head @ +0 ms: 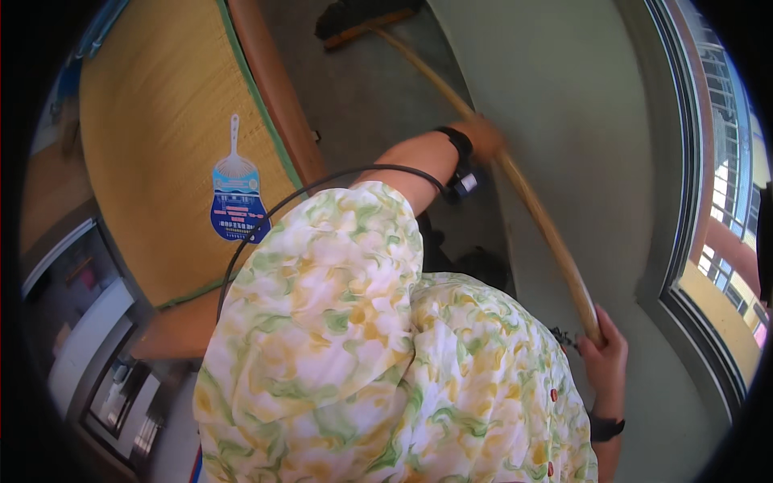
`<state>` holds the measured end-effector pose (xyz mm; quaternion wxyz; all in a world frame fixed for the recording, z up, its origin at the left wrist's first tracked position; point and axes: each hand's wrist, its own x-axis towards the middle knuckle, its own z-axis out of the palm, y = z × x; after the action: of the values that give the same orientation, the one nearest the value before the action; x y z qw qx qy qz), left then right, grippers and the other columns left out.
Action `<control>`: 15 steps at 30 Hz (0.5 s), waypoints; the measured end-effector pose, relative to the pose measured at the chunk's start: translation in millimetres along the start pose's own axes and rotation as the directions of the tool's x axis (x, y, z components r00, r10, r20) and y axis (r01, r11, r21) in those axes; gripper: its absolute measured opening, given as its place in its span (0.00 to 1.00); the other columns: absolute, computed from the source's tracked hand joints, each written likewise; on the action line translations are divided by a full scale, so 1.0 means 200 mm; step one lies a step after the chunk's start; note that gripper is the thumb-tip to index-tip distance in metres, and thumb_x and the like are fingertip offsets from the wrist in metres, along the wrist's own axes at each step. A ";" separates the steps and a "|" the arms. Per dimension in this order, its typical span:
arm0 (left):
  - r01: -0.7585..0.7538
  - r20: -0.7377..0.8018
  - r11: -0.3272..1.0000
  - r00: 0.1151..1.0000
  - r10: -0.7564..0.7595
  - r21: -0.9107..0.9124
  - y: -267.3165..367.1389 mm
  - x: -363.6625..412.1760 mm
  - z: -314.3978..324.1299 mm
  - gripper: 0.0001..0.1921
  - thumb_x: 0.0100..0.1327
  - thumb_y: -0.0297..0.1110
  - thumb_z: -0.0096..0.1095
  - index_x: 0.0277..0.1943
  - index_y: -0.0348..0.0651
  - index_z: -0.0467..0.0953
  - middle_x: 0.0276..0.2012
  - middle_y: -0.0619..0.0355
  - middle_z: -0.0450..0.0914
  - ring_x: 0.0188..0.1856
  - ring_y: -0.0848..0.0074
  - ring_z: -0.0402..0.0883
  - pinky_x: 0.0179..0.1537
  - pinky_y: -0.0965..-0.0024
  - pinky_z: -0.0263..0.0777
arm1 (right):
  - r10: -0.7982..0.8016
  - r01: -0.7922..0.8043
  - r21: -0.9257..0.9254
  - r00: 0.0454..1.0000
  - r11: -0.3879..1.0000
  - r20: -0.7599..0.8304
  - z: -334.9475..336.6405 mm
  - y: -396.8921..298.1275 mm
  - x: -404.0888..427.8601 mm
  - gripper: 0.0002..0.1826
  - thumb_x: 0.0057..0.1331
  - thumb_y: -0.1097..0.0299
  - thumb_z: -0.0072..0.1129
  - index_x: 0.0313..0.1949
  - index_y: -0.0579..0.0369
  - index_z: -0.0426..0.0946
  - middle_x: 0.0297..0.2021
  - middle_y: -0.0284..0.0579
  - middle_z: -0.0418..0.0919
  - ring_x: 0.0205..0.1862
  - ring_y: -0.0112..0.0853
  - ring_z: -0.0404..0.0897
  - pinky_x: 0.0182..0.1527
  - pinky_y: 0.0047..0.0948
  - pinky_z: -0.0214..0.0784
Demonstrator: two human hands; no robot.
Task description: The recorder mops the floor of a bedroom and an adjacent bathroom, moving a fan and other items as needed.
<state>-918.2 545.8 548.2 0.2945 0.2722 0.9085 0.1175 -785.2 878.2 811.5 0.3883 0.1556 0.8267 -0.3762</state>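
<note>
I hold a push broom by its long wooden handle [546, 226]. My left hand [485, 140], slightly blurred, wraps the handle partway along. My right hand [606, 350] grips its near end, at the lower right. At the top of the view, the broom head [369, 25], a wooden block with dark bristles, rests on the grey floor [416, 90] between a bed and the wall. Black bands sit on both wrists. A black cable [356, 170] runs from a small device [462, 184] at my left wrist, passing over my forearm and patterned sleeve.
Left of me stands a bed with a wooden side rail [275, 78] and a green-edged woven mat [163, 151]. A plastic hand fan [235, 181] bearing writing lies on the mat. The pale wall [555, 90] and a window frame [679, 181] border my right side.
</note>
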 end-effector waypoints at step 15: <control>0.550 0.180 0.831 0.828 -0.531 -0.078 -0.27 -0.46 0.10 0.14 0.55 0.28 0.54 0.46 0.45 0.76 0.46 0.50 0.77 0.51 0.59 0.75 0.50 0.58 0.70 | -0.364 0.435 -0.644 0.897 0.630 0.250 0.25 -0.40 0.27 0.28 0.52 0.69 0.60 0.55 0.46 0.69 0.30 0.51 0.77 0.33 0.45 0.77 0.35 0.37 0.69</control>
<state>-866.4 451.3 554.7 0.4001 -0.0075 0.9141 0.0655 -837.5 786.1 790.5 0.3637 -0.2042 0.8999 -0.1275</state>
